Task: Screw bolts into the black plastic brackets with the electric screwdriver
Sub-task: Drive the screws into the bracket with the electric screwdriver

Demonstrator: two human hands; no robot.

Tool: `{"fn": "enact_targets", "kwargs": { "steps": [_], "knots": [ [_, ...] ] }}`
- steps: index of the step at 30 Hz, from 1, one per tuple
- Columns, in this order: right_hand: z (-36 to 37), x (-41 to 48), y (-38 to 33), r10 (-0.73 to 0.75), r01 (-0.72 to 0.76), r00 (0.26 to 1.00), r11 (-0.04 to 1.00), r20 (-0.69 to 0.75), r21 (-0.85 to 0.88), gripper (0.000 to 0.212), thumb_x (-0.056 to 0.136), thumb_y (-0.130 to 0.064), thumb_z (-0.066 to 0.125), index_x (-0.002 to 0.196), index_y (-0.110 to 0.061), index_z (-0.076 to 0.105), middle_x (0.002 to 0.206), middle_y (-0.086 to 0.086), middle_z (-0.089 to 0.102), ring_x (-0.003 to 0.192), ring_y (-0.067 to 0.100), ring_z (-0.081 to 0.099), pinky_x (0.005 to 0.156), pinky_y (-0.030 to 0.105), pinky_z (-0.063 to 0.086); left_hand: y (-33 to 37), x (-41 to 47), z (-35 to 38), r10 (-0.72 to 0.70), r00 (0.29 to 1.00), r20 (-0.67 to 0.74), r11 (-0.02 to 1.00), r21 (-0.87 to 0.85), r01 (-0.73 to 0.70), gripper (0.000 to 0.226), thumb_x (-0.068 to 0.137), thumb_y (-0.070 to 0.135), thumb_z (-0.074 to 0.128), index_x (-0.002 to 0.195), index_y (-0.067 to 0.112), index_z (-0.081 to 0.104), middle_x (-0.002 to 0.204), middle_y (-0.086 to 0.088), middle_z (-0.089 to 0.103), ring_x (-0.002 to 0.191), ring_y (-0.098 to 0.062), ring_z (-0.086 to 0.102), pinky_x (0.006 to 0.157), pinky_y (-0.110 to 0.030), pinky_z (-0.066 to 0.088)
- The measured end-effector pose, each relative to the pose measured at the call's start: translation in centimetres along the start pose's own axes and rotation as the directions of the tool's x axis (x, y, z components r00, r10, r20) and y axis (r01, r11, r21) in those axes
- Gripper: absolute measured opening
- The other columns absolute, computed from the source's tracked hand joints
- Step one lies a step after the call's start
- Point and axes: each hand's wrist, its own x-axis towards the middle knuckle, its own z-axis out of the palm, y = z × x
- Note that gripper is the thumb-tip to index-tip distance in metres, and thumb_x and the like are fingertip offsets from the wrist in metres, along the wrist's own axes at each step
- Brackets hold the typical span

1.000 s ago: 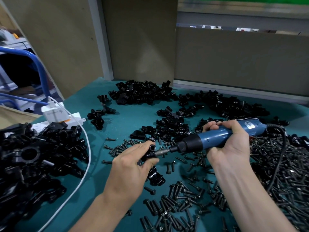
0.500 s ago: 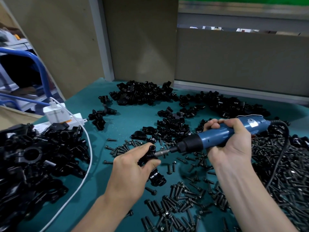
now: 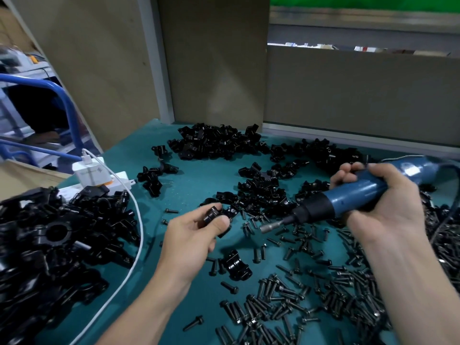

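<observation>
While the left hand point(image 3: 196, 235) pinches a bracket point(image 3: 211, 216) and the right hand point(image 3: 383, 207) grips the electric screwdriver point(image 3: 348, 197), align its bit point(image 3: 265, 229) squarely.

Bare teal mat point(image 3: 199, 185) between bracket piles point(image 3: 216, 143), loose bolts point(image 3: 286, 302) crowding near side, white cable point(image 3: 141, 232) at left

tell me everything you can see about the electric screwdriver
The electric screwdriver has a blue barrel that looks plastic, a black collar and a short metal bit. The right hand grips its barrel, holding it tilted above the teal bench, bit pointing down-left, its tip free. A dark cable leaves its blurred rear end.
</observation>
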Motion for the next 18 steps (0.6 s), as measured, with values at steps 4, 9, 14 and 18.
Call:
{"fn": "enact_targets", "kwargs": {
  "steps": [4,9,14,18],
  "knots": [
    [-0.3,0.5,0.5,0.122,-0.137,0.989,0.971,-0.084,-0.198,0.043,0.08,-0.008,0.063,0.122,-0.008,0.055,0.106,0.019,0.066,0.092,0.025,0.07,0.089,0.047,0.06,0.4,-0.1,0.5,-0.02,0.999,-0.039,0.998,-0.068,0.018,0.015,0.099,0.035,0.067,0.103,0.039,0.08,0.093,0.008,0.073,0.053,-0.015,0.05,0.054,-0.018,0.044],
    [-0.5,0.9,1.7,0.165,-0.235,0.971,0.806,-0.176,-0.543,0.042,0.087,-0.001,0.068,0.126,-0.006,0.052,0.123,0.026,0.063,0.108,0.039,0.07,0.08,0.053,0.06,0.7,-0.1,0.6,-0.047,0.995,-0.084,0.996,-0.084,0.04,0.024,0.103,0.027,0.061,0.089,0.027,0.081,0.083,0.004,0.073,0.058,-0.017,0.061,0.047,-0.02,0.042],
    [-1.2,1.4,4.1,-0.02,-0.116,0.99,0.466,-0.142,-0.877,0.027,0.093,-0.026,0.075,0.112,-0.016,0.059,0.108,0.014,0.072,0.091,0.03,0.073,0.068,0.044,0.062,0.6,-0.2,0.7,-0.031,0.996,-0.079,0.998,-0.064,0.026,0.02,0.103,0.029,0.061,0.094,0.026,0.079,0.088,0.001,0.077,0.065,-0.015,0.069,0.054,-0.021,0.049],
    [-1.4,1.9,5.2,-0.224,-0.033,0.975,-0.107,-0.008,-0.994,0.051,0.084,-0.054,0.071,0.115,-0.019,0.051,0.093,0.002,0.065,0.077,0.023,0.066,0.064,0.038,0.054,1.0,-0.2,0.7,-0.064,0.997,-0.044,0.989,-0.133,0.057,0.022,0.105,0.025,0.059,0.094,0.02,0.078,0.085,-0.002,0.075,0.06,-0.014,0.065,0.053,-0.02,0.05]
  ]
}}
